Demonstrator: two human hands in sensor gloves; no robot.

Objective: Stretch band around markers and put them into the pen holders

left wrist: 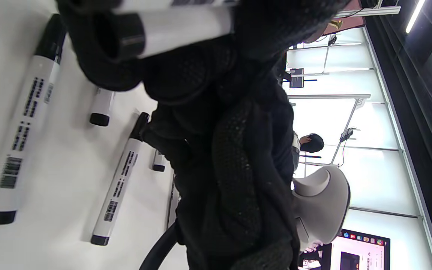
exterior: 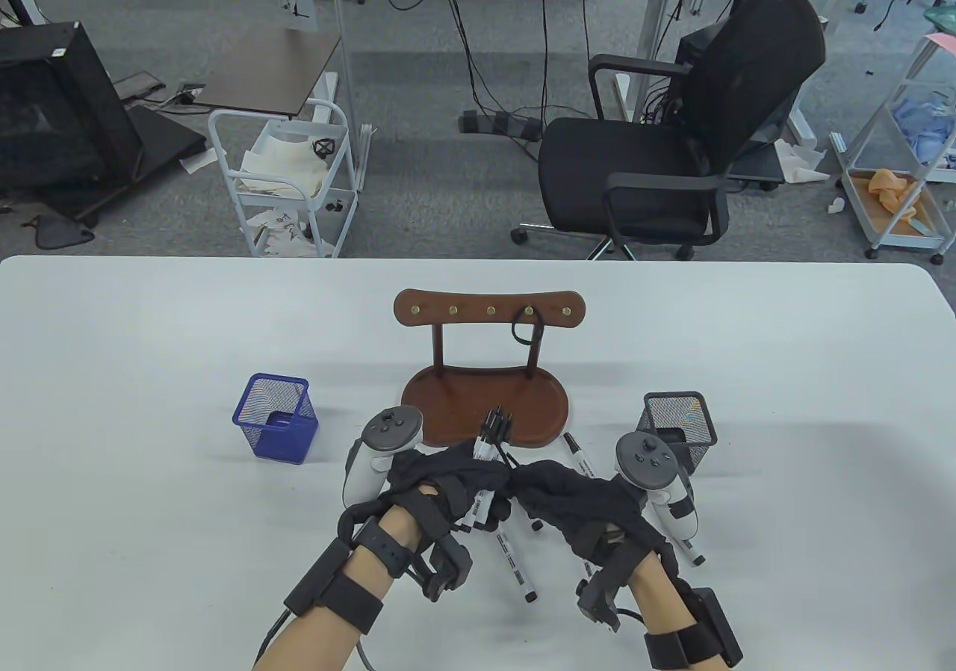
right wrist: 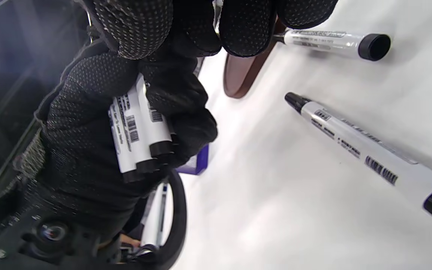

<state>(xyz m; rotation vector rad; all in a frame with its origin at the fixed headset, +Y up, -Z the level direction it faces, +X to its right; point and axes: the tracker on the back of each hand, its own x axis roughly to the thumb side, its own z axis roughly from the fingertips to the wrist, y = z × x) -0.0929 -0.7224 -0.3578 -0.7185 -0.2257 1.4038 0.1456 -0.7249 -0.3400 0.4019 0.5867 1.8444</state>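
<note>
My left hand point(exterior: 448, 484) grips a bundle of white markers with black caps point(exterior: 489, 443), tips pointing away, just in front of the brown rack's tray. The same bundle shows in the gloved left palm in the right wrist view point(right wrist: 137, 131). My right hand point(exterior: 560, 495) sits close against the bundle on its right, fingers curled, and a thin black band point(exterior: 506, 462) runs from the markers to them. Loose markers lie on the table below the hands point(exterior: 515, 563) and beside the tray point(exterior: 579, 456). The blue mesh holder point(exterior: 276, 417) stands left, the black mesh holder point(exterior: 678, 428) right.
The wooden rack point(exterior: 463, 402) with a row of brass pegs stands behind the hands; another black band point(exterior: 525, 329) hangs on one peg. More loose markers lie near my right wrist point(right wrist: 369, 157) and by the tray edge point(right wrist: 336, 39). An office chair stands beyond the table.
</note>
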